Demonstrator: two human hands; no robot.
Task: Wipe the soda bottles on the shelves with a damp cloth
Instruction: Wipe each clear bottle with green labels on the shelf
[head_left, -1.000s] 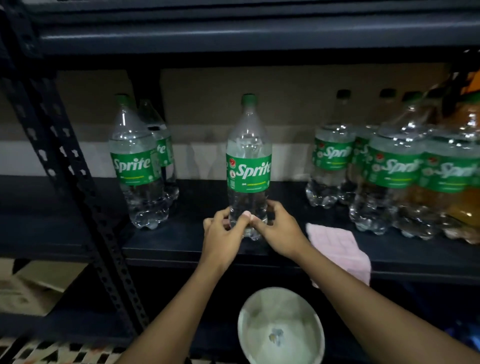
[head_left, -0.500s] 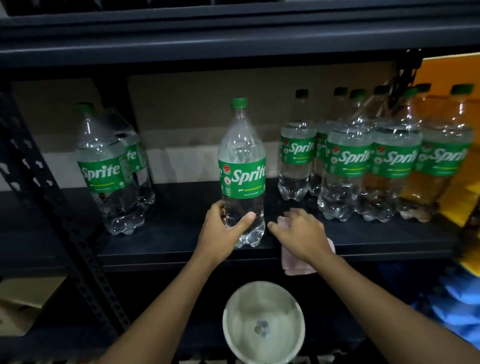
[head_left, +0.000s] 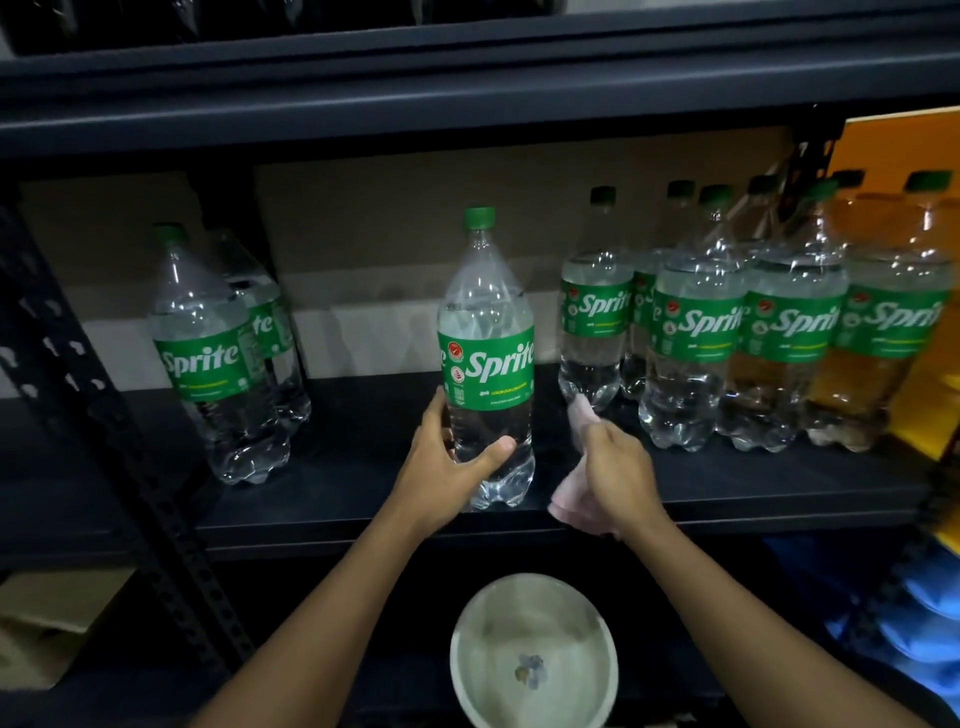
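Gripping the lower body of the central Sprite bottle (head_left: 485, 353) just beneath its green label, the left hand (head_left: 447, 467) kept the hold it had half a second before, thumb across the front and fingers curled behind. The bottle stood upright near the front edge of the dark shelf (head_left: 358, 467), capped in green, in much the same spot as in the earlier frames. The chief change lay with the right hand (head_left: 618, 467). One second before, it had met the left at the bottle's base while the pink cloth (head_left: 571, 506) lay flat on the shelf to the right. Half a second before, it rested spread upon that cloth at the shelf edge. At this moment it was clenched round the cloth and had raised it off the shelf, one corner standing up above the thumb and the rest hanging bunched below the palm. Hand and cloth were just beside the bottle and not touching it. Two more Sprite bottles (head_left: 208, 353) stood well apart at the left, and a crowded row of Sprite bottles (head_left: 696, 322) stood at the right. A pale bowl (head_left: 493, 623) sat below the shelf, between the forearms.
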